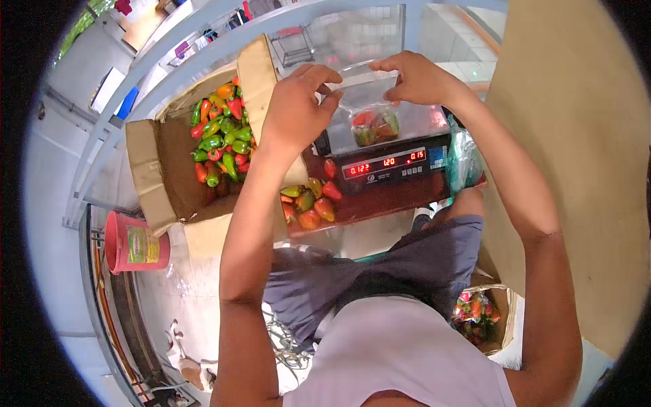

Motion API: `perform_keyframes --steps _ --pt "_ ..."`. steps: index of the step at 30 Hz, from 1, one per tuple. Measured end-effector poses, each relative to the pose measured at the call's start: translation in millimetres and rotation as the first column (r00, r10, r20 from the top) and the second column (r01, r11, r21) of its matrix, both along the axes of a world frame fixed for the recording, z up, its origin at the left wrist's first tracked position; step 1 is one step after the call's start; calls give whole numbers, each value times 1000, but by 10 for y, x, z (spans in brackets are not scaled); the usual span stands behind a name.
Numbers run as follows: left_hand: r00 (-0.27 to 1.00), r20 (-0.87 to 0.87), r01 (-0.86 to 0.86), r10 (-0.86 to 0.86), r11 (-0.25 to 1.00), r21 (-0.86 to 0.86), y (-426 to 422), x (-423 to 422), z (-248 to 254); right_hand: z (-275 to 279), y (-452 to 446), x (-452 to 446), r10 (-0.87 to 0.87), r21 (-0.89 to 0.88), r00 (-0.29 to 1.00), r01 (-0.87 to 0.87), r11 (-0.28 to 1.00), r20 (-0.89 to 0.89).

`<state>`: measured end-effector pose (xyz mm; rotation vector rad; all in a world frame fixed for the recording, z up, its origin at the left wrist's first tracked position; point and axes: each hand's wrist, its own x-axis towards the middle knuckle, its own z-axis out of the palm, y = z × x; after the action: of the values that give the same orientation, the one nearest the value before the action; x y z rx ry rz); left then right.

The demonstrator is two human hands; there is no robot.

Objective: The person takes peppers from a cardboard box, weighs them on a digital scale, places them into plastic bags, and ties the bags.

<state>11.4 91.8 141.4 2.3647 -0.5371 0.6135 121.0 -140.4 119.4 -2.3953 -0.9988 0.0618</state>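
Observation:
A clear plastic bag [375, 115] with a few red and green peppers in its bottom stands on the metal pan of a digital scale [386, 166], whose red digits are lit. At the left side of the bag's mouth, my left hand [304, 105] has its fingers curled on the thin plastic. My right hand [422, 80] pinches the right side of the mouth. Several loose peppers [312, 203] lie on the dark red board [380, 207] in front of the scale, left of its display.
On the left stands an open cardboard box [159, 169] of red and green peppers. A red bucket [135, 242] is below it. A bundle of plastic bags [463, 159] hangs right of the scale. Another box [505, 319] with bagged peppers sits low right. A cat [193, 370] is on the floor.

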Motion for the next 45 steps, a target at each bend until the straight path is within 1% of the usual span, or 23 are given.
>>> perform_keyframes --steps 2,5,9,11,14,18,20,23,24,25,26,27,29,30,31,33,34,35,37,39,41,43,45 --pt "999 -54 10 -5 996 90 46 -13 -27 -62 -14 -69 24 30 999 -25 999 22" --pt "997 50 46 -57 977 208 72 19 -171 -46 -77 -175 64 55 998 -63 997 -19" --pt "996 -82 68 -45 952 299 84 3 -110 81 -186 -259 177 13 982 -177 984 -68" --pt "984 -174 102 -49 946 309 98 -8 -69 164 -230 -317 170 -20 984 -171 985 -48" --pt "996 -81 75 -41 875 478 71 0 -82 164 -239 -305 170 -75 985 -169 983 15" --pt "995 -89 76 -32 830 553 72 149 -227 82 -212 -276 210 -132 962 -188 973 173" --pt "994 -104 71 -11 802 593 53 207 -302 19 -191 -301 186 -193 955 -143 971 232" --pt "999 -10 -31 52 718 695 -17 208 -403 -249 -211 -204 164 -260 926 -75 963 340" --pt "991 -76 -23 111 698 715 10 290 -449 -276 -206 -166 160 -276 911 -53 960 381" --pt "975 -139 -17 174 680 733 41 409 -452 -164 -178 -250 76 -292 938 27 956 337" --pt "951 -199 -9 238 662 749 101 495 -461 -49 -199 -308 53 -228 937 29 973 346" --pt "980 -92 -67 175 730 681 186 453 -349 66 -260 -353 31 -163 936 28 986 351" --pt "985 -168 12 42 952 306 166 160 104 369 -287 -535 10 -10 937 -7 1000 350" --pt "982 -186 52 -34 994 92 160 23 229 573 -280 -690 14 77 939 -43 996 343" --pt "999 30 13 -14 1000 13 29 12 77 724 -264 -834 20 164 943 -79 983 332" --pt "994 101 55 -42 991 -124 -256 -26 -47 925 -173 -1060 91 210 885 -207 956 457" --pt "992 -38 111 -120 975 -191 -356 -88 45 981 -136 -1164 123 220 847 -271 937 517" --pt "963 -165 163 -211 950 -268 -422 -159 164 1010 -134 -1257 59 368 901 -235 900 430" --pt "918 -201 256 -343 897 -361 -440 -388 452 1119 -206 -1416 44 530 944 -222 819 328" --pt "849 -220 376 -481 842 -388 -503 -703 761 1179 -456 -1556 147 379 967 -218 899 206" --pt "790 -227 502 -569 814 -293 -651 -918 883 1170 -494 -1618 287 -28 930 -301 953 -228" --pt "743 -277 572 -609 793 -209 -775 -1173 1032 914 -355 -1693 444 -25 625 -596 802 -642" --pt "773 -195 558 -604 793 -244 -799 -1301 995 582 -38 -1885 667 359 212 -707 609 -715"
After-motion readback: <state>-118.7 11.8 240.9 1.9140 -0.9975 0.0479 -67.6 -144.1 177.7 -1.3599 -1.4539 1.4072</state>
